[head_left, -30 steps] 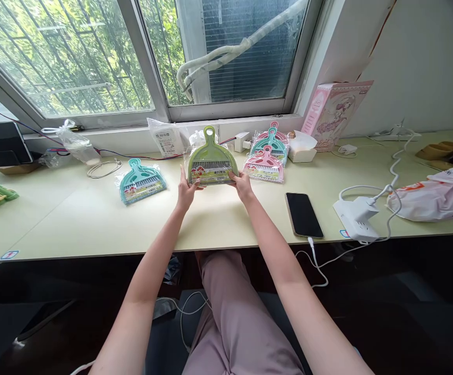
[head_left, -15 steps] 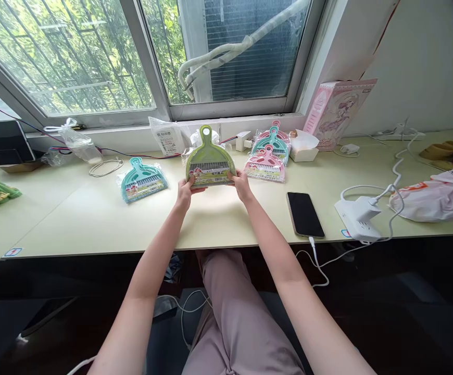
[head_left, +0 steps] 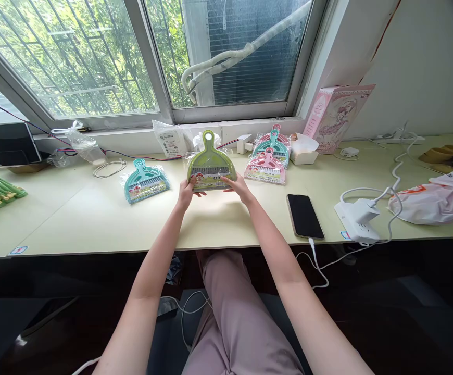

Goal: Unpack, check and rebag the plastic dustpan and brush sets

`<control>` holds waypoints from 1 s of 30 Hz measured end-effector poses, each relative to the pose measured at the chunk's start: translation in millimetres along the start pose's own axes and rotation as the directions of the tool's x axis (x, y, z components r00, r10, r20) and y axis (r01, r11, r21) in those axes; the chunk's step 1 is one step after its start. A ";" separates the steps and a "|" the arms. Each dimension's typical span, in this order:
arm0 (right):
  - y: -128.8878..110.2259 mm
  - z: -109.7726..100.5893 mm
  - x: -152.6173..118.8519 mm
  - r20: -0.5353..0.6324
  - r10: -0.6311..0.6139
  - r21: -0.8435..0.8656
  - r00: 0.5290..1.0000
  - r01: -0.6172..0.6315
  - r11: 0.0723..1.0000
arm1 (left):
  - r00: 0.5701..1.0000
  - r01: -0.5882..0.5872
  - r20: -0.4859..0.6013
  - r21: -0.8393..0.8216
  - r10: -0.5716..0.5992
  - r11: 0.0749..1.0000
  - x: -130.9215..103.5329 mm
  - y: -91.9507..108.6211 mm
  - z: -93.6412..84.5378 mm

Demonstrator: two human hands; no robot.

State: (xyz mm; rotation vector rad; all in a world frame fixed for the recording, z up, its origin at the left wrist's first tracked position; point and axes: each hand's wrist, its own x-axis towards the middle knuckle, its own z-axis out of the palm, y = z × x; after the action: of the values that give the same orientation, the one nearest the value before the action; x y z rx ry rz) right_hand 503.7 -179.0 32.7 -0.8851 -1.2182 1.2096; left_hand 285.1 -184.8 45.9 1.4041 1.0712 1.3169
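A green dustpan set [head_left: 210, 161] in clear plastic wrap is held upright above the table, handle up, with its grey brush and label facing me. My left hand [head_left: 188, 191] grips its lower left corner, thumb in front and fingers behind. At the lower right, my right hand [head_left: 240, 188] holds it the same way, its thumb over the label. A teal wrapped set [head_left: 147, 182] lies on the table to the left. To the right are a pink wrapped set [head_left: 266, 167] and, behind it, another teal one [head_left: 274, 143] over a further pink one.
A phone [head_left: 305, 216] on a cable lies right of my arms, near the table edge [head_left: 133, 252]. Farther right are a power strip [head_left: 357, 224] and a plastic bag [head_left: 437, 200]. A tissue pack [head_left: 303, 149] and pink box [head_left: 338, 117] stand behind; green stalks [head_left: 0, 192] lie far left.
My right thumb has moved inward across the front of the green set. The view has shifted slightly, and the set stays in both hands.
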 end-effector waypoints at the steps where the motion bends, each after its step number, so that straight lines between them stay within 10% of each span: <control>1: 1.1 -0.2 0.8 -0.022 -0.011 -0.028 1.000 0.010 1.000 | 1.000 -0.004 0.010 0.010 0.004 1.000 -0.2 0.1 0.9; 10: 15.4 0.3 11.4 -0.097 -0.092 0.000 0.991 0.093 0.996 | 0.999 0.036 0.004 -0.093 -0.036 0.995 -1.0 -0.4 1.5; 22: 15.1 7.8 9.1 0.003 0.147 0.050 0.989 -0.147 0.988 | 0.992 0.124 0.024 0.008 -0.124 0.992 -15.4 2.9 -22.3; 27: 8.1 17.1 -2.7 0.186 0.172 -0.002 0.967 -0.175 0.985 | 0.988 0.127 -0.087 0.012 -0.125 0.992 -34.3 4.8 -60.6; 30: 3.1 11.8 -4.4 0.107 0.123 -0.006 0.987 -0.123 0.992 | 0.959 0.107 -0.268 0.045 -0.091 0.993 -38.9 9.5 -103.1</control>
State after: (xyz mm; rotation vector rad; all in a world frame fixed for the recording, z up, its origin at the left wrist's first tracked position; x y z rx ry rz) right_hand 491.8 -184.0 30.9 -0.9153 -1.2634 1.3716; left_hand 180.1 -219.5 49.1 1.2210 1.3503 1.4377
